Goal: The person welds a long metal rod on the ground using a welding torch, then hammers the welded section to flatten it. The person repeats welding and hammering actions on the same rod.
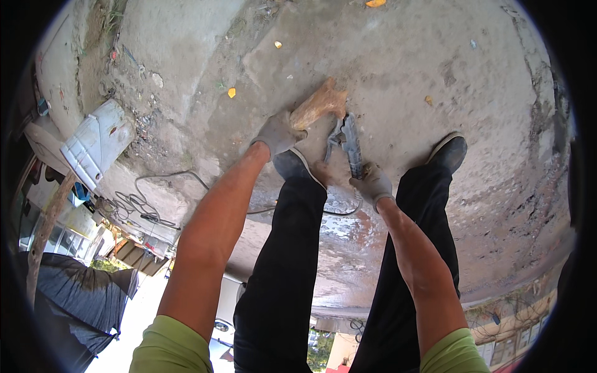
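Observation:
My left hand [280,133], in a grey work glove, is closed round the lower end of a short, rough piece of brown wood [316,107]. The wood is slanted, its wider, forked-looking end pointing away from me. My right hand [375,184], gloved too, grips the rear end of a long, dark grey corded power tool [352,149]; its exact kind I cannot make out. A side part juts left from the tool. Its front end is close to the wood's far right corner; whether they touch I cannot tell.
A black cable [339,214] runs from near my right hand behind my legs to a loose coil [140,205] at left. My dark shoes [449,153] stand apart on dusty concrete. A whitish, dented panel [99,142] and a wooden pole [50,230] are at left. Orange scraps [232,92] lie ahead.

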Demonstrator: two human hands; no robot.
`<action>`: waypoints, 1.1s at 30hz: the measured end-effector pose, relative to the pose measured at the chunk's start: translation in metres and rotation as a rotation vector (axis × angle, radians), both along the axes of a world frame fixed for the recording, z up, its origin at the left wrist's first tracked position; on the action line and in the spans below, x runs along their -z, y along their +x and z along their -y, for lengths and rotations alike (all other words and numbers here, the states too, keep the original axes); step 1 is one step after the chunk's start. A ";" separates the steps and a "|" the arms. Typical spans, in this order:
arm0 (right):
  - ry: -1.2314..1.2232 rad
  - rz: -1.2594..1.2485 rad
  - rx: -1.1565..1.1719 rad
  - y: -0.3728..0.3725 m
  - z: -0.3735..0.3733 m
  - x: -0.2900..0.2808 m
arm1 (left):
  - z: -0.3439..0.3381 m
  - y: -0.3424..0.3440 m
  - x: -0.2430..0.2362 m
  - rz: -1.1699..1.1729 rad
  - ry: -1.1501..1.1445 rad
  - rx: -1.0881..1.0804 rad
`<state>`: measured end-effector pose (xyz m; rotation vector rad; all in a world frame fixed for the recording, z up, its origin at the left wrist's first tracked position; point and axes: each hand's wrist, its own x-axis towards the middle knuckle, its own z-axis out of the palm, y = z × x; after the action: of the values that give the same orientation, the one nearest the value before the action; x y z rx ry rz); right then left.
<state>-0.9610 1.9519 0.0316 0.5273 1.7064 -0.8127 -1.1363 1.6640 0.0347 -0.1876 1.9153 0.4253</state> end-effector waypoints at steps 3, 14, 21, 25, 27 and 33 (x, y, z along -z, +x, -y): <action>-0.049 0.094 0.107 0.009 -0.005 0.000 | 0.003 0.001 0.001 -0.049 0.017 0.033; -0.374 0.354 0.636 -0.015 -0.024 -0.079 | 0.002 0.015 0.003 -0.139 -0.068 -0.067; -0.495 0.502 0.746 -0.032 -0.030 -0.094 | -0.010 0.018 0.001 -0.213 -0.141 -0.084; -0.542 0.556 0.760 -0.031 -0.015 -0.101 | -0.017 0.024 0.002 -0.309 -0.173 -0.071; -0.547 0.578 0.754 -0.035 -0.013 -0.110 | -0.023 0.040 -0.003 -0.365 -0.207 -0.062; -0.472 0.598 0.759 -0.032 -0.057 -0.141 | -0.051 0.064 -0.021 -0.493 -0.300 0.033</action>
<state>-0.9928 2.0088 0.1731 0.9838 0.7031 -1.3753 -1.0718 1.7153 0.0555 -0.2648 2.4626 0.1645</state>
